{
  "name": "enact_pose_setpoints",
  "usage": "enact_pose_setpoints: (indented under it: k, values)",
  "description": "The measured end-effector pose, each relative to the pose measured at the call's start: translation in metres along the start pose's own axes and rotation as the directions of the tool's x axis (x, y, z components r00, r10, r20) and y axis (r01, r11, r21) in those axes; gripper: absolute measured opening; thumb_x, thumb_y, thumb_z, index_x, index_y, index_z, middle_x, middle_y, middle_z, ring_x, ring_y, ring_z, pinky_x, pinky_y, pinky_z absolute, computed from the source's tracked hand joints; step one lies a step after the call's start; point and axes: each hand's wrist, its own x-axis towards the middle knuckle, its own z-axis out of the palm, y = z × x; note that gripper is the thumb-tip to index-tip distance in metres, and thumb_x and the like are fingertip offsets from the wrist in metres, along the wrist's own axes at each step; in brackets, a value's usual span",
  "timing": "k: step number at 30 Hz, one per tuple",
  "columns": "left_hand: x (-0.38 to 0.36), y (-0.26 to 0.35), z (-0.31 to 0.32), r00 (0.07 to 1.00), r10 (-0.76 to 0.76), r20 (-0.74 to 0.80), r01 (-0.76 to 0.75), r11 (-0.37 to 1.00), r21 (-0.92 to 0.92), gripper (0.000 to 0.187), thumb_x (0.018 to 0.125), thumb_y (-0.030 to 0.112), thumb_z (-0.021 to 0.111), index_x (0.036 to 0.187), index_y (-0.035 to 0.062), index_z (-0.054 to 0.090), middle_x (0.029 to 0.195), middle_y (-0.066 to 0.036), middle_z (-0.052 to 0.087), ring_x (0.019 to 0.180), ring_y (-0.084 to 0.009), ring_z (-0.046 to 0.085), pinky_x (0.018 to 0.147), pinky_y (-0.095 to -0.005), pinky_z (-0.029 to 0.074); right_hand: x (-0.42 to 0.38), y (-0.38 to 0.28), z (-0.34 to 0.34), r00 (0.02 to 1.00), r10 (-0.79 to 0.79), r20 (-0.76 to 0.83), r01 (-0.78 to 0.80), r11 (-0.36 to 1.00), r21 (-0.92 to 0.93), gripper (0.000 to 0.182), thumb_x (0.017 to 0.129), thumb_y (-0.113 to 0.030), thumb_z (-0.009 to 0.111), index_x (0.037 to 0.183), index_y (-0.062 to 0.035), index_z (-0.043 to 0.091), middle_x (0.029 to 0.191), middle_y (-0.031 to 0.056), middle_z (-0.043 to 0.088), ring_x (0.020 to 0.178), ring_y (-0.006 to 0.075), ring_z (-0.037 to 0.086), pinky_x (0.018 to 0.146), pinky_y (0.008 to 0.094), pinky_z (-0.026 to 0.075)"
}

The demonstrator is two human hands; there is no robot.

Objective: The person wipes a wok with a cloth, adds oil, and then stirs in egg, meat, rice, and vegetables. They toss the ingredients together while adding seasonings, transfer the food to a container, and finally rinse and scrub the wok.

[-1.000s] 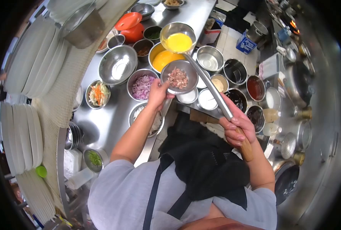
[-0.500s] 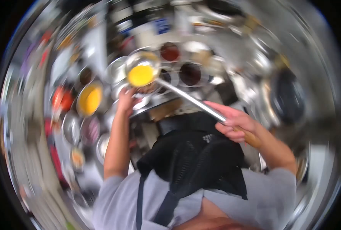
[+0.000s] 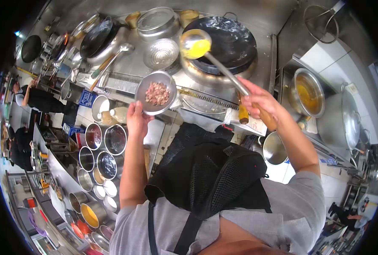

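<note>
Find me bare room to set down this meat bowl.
Bare stovetop shows between the resting ladle and the perforated strainer, just beyond the meat bowl in the left hand; a slim strip, probably too tight, runs between the large wok and the stove's right edge. Crowded: the pots at lower left, packed close together.

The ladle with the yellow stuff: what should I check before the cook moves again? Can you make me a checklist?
1. Ladle held firmly: ok, the right hand is wrapped around its handle.
2. Yellow liquid inside the ladle: ok, no drip visible.
3. Metal bowl held: ok, the left hand grips its rim.
4. Diced pink pieces, probably meat, inside the bowl: ok.
5. Wok on the stove: ok.
6. Flame under the wok: cannot tell, that spot is hidden.
</note>
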Motion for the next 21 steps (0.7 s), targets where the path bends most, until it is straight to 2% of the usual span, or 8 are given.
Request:
enact_pose_setpoints:
  k: [4, 7, 9, 10, 12, 16, 19, 21]
  values:
    - [0.04, 0.009, 0.046, 0.996, 0.005, 0.091, -0.008, 1.0, 0.026, 0.016, 0.099, 0.023, 0.05, 0.097, 0.0078, 0.05, 0.083, -0.006, 0.06, 0.056, -0.0152, 0.06, 0.05, -0.0295, 0.055, 0.068, 0.019, -0.052, 0.979, -0.056, -0.198, 0.072, 0.995, 0.073, 0.078, 0.088, -0.005, 0.052, 0.153, -0.0208, 0.012, 0.064, 0.0008, 0.045, 0.047, 0.01, 0.044, 0.043, 0.0271, 0.038]
    - [0.076, 0.001, 0.066, 0.989, -0.001, 0.145, 0.0, 1.0, 0.007, 0.011, 0.097, 0.018, 0.051, 0.096, 0.0074, 0.049, 0.086, -0.007, 0.059, 0.057, -0.0172, 0.061, 0.051, -0.0297, 0.056, 0.124, 0.055, -0.083, 0.931, -0.135, -0.34, 0.055, 0.971, -0.234, 0.078, 0.088, -0.008, 0.052, 0.153, -0.0209, 0.012, 0.071, 0.0068, 0.056, 0.053, 0.0173, 0.054, 0.048, 0.0334, 0.046]
    - [0.101, -0.005, 0.072, 0.969, -0.011, 0.246, -0.003, 0.998, 0.057, 0.009, 0.096, 0.016, 0.053, 0.095, 0.0071, 0.05, 0.086, -0.006, 0.058, 0.059, -0.0163, 0.061, 0.051, -0.029, 0.056, 0.147, 0.067, -0.079, 0.804, -0.258, -0.536, -0.301, 0.601, -0.74, 0.078, 0.087, -0.012, 0.053, 0.153, -0.0203, 0.011, 0.087, 0.0179, 0.066, 0.067, 0.0318, 0.064, 0.064, 0.0424, 0.052]
    - [0.114, -0.006, 0.077, 0.957, -0.016, 0.288, -0.002, 0.998, 0.064, 0.009, 0.095, 0.015, 0.055, 0.094, 0.0068, 0.05, 0.086, -0.007, 0.058, 0.06, -0.016, 0.061, 0.052, -0.0288, 0.056, 0.155, 0.067, -0.076, 0.799, -0.269, -0.537, -0.304, 0.59, -0.748, 0.078, 0.087, -0.012, 0.053, 0.153, -0.0203, 0.011, 0.087, 0.0179, 0.066, 0.067, 0.0318, 0.064, 0.064, 0.0424, 0.052]
    - [0.144, -0.014, 0.083, 0.943, -0.013, 0.334, -0.016, 0.996, 0.085, 0.01, 0.092, 0.011, 0.059, 0.09, 0.0055, 0.051, 0.086, -0.008, 0.06, 0.063, -0.0156, 0.063, 0.052, -0.0278, 0.055, 0.161, 0.077, -0.07, 0.736, -0.383, -0.559, -0.52, 0.209, -0.828, 0.077, 0.088, -0.013, 0.05, 0.152, -0.0192, 0.009, 0.097, 0.0258, 0.066, 0.084, 0.0417, 0.065, 0.079, 0.0497, 0.05]
    - [0.206, -0.024, 0.116, 0.903, 0.045, 0.427, -0.152, 0.964, 0.219, 0.018, 0.087, 0.011, 0.064, 0.082, 0.0031, 0.048, 0.098, -0.015, 0.061, 0.076, -0.0252, 0.065, 0.06, -0.0332, 0.056, 0.144, 0.107, -0.056, 0.687, -0.459, -0.563, -0.532, 0.209, -0.82, 0.076, 0.088, -0.015, 0.049, 0.152, -0.0192, 0.008, 0.097, 0.0268, 0.066, 0.088, 0.0438, 0.063, 0.082, 0.0528, 0.047]
    - [0.233, -0.031, 0.158, 0.628, 0.601, 0.494, -0.773, 0.553, 0.311, 0.024, 0.079, 0.01, 0.069, 0.078, 0.0009, 0.047, 0.117, -0.024, 0.054, 0.105, -0.0386, 0.056, 0.082, -0.0444, 0.049, 0.115, 0.122, -0.04, 0.675, -0.281, -0.682, -0.585, 0.359, -0.727, 0.074, 0.09, -0.018, 0.049, 0.152, -0.0213, 0.008, 0.091, 0.0302, 0.064, 0.085, 0.0471, 0.062, 0.076, 0.0554, 0.046]
    - [0.233, -0.022, 0.189, 0.604, 0.648, 0.464, -0.797, 0.484, 0.361, 0.022, 0.077, 0.011, 0.071, 0.081, 0.0047, 0.051, 0.131, -0.018, 0.047, 0.104, -0.0393, 0.057, 0.082, -0.0457, 0.048, 0.099, 0.154, -0.032, 0.644, -0.294, -0.706, -0.583, 0.409, -0.702, 0.072, 0.091, -0.02, 0.049, 0.151, -0.0239, 0.01, 0.087, 0.0327, 0.063, 0.082, 0.0489, 0.061, 0.071, 0.0568, 0.045]
